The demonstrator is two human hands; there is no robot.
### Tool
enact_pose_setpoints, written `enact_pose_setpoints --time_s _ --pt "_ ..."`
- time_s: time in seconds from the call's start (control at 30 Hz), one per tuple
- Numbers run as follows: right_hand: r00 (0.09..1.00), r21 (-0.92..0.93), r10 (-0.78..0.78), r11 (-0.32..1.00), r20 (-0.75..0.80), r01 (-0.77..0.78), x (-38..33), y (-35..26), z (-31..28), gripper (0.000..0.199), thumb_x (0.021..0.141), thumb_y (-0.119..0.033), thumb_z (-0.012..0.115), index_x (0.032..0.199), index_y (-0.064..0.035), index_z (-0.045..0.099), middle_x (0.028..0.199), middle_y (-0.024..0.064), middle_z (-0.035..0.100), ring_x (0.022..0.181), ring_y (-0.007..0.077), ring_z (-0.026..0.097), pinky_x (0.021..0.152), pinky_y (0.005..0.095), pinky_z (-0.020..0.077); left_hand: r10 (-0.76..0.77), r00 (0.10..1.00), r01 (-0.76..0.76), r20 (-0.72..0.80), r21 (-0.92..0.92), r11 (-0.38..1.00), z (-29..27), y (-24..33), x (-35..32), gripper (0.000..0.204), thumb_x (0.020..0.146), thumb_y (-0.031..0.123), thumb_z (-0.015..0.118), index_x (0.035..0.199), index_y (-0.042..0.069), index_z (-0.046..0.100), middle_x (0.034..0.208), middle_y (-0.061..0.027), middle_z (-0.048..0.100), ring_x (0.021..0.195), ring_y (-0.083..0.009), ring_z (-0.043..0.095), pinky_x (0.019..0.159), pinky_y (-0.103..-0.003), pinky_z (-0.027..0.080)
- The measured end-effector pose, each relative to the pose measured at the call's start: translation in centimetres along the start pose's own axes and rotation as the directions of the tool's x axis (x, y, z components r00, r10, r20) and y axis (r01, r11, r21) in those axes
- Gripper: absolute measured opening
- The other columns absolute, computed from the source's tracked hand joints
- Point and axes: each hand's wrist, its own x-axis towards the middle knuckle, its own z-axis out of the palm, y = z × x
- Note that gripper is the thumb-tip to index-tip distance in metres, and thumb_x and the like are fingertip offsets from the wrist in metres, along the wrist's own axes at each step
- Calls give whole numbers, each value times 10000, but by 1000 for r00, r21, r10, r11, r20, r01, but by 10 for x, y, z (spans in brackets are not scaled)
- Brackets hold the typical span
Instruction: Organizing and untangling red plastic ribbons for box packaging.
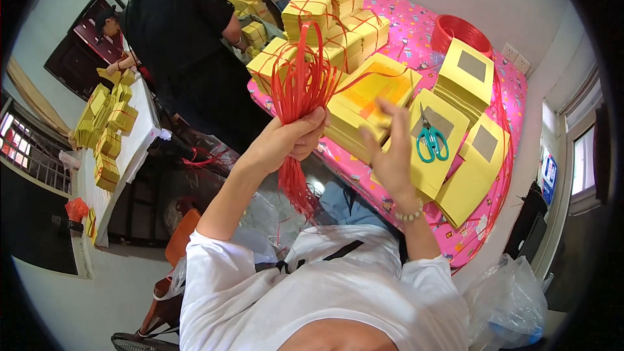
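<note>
My left hand is closed around a bundle of thin red plastic strips. Their looped ends fan out above the fist, and loose ends hang below it. To the right, my right hand, slightly blurred, has its fingers apart and nothing visible in it. It hovers in front of a stack of yellow paper with an orange patch on top. Teal-handled scissors lie just right of that hand, on another yellow paper stack with a grey rectangle.
Tied yellow bundles stand farther back on the pink patterned cloth. A red strip coil sits at back right. Two people work at left, one in black, by a white table with yellow bundles. A clear plastic bag is at lower right.
</note>
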Motion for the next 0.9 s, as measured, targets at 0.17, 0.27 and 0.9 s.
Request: enact_pose_setpoints --time_s 0.17,0.27,0.9 --pt "919 -496 -389 810 -57 312 49 23 -9 240 821 -133 590 1028 -16 557 1011 140 512 1007 280 483 863 371 386 -49 998 45 45 85 995 13 -1 -4 244 918 313 499 844 80 505 550 84 304 453 -21 242 413 -196 169" --pt "979 -171 -194 969 -68 180 59 22 -8 177 891 -144 500 865 8 587 857 106 571 847 224 556 756 326 435 -36 998 45 -49 214 976 18 -2 -6 206 904 265 536 891 60 526 591 71 384 498 -30 335 448 -192 255" --pt "997 787 34 611 74 -80 16 -54 41 298 935 -224 457 1135 -3 473 1116 109 484 1006 171 489 889 282 371 785 573 -508 -234 650 565 21 -68 16 177 892 40 497 1069 40 498 989 -23 545 885 -128 529 773 -268 430"
